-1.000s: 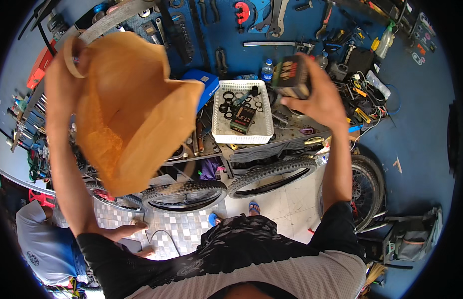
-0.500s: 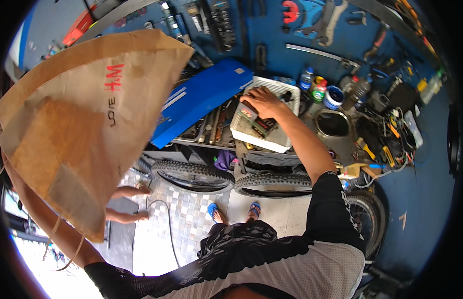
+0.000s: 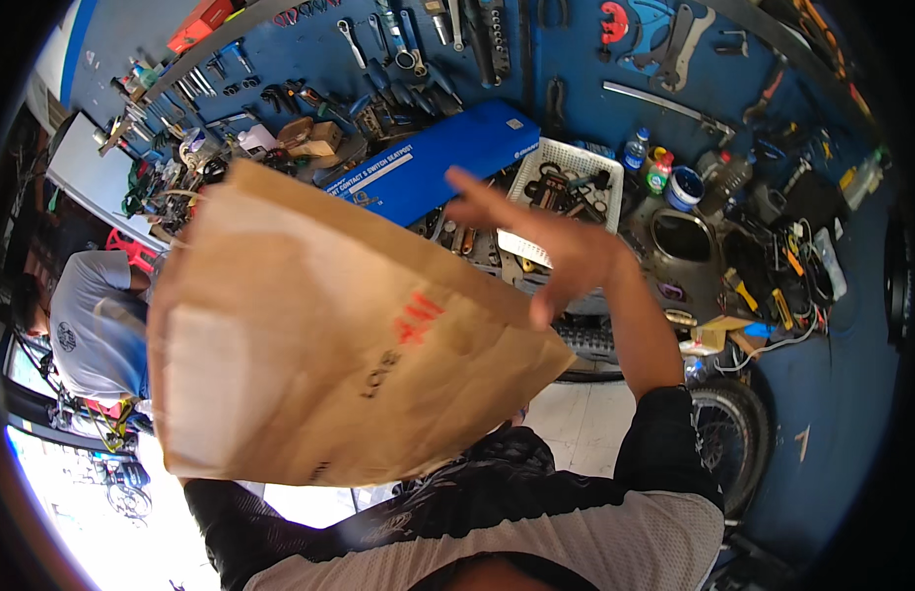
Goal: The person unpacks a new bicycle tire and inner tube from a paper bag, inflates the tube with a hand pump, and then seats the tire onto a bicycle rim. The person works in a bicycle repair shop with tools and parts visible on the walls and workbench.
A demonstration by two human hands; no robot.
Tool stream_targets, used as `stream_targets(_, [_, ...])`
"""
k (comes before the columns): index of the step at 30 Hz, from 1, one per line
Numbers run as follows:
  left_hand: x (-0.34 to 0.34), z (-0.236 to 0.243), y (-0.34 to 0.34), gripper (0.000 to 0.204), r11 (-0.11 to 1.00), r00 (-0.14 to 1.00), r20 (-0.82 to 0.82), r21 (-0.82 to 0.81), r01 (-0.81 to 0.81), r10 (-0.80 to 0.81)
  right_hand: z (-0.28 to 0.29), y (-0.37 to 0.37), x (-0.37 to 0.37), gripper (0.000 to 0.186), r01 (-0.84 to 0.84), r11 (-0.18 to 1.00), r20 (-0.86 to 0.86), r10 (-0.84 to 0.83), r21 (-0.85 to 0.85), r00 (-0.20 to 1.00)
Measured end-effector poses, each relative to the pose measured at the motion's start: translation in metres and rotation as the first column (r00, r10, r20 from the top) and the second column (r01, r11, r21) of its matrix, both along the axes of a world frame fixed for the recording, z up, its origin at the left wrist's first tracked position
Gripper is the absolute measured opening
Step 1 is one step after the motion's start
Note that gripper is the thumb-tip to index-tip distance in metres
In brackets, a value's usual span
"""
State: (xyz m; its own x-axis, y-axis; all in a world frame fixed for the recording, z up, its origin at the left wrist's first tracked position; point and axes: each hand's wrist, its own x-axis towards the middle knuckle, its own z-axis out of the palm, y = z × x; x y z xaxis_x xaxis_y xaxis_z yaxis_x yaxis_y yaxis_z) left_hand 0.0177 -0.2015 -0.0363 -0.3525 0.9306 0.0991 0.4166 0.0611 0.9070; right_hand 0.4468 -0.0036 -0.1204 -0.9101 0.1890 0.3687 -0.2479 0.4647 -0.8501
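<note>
Paper bag (image 3: 349,345), my right fingers (image 3: 485,204) wide
White basket (image 3: 519,248) keeps small parts (image 3: 601,181) together — left fingers hidden, grip I can't tell.

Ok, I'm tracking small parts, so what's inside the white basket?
The white basket holds dark boxes and small rings. The right hand, held in front, covers its near right corner, so whatever lies there can't be seen.

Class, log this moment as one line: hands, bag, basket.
left hand: hidden | right hand: open, empty | brown paper bag: mostly left of right hand | white basket: holding small parts
</note>
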Motion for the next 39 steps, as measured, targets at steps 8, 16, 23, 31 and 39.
stream_targets(8, [-0.008,-0.097,0.032,0.036,0.880,0.826,0.486,-0.208,0.427,-0.286,-0.067,-0.125,-0.045,0.060,0.464,0.846,0.472,-0.307,-0.263,0.827])
stream_targets(16, [-0.013,-0.268,-0.084,0.137,0.878,0.298,0.904,0.147,0.456,-0.306,-0.150,-0.241,-0.002,0.031,0.715,0.178,0.361,-0.766,-0.676,0.532])
stream_targets(23, [0.040,-0.277,-0.100,0.132,0.745,0.479,0.731,0.061,0.664,-0.486,-0.166,-0.299,0.033,0.031,0.738,0.030,0.334,-0.879,-0.674,0.340])
stream_targets(31, [0.140,-0.275,-0.080,0.047,0.677,0.415,0.753,0.055,0.734,-0.511,-0.211,-0.346,0.109,0.018,0.751,-0.039,0.309,-0.924,-0.660,0.223])
stream_targets(39, [0.298,-0.258,-0.077,0.048,0.457,0.330,0.517,0.137,0.879,-0.790,-0.258,-0.400,0.222,0.031,0.828,-0.133,0.346,-0.935,-0.544,0.077])
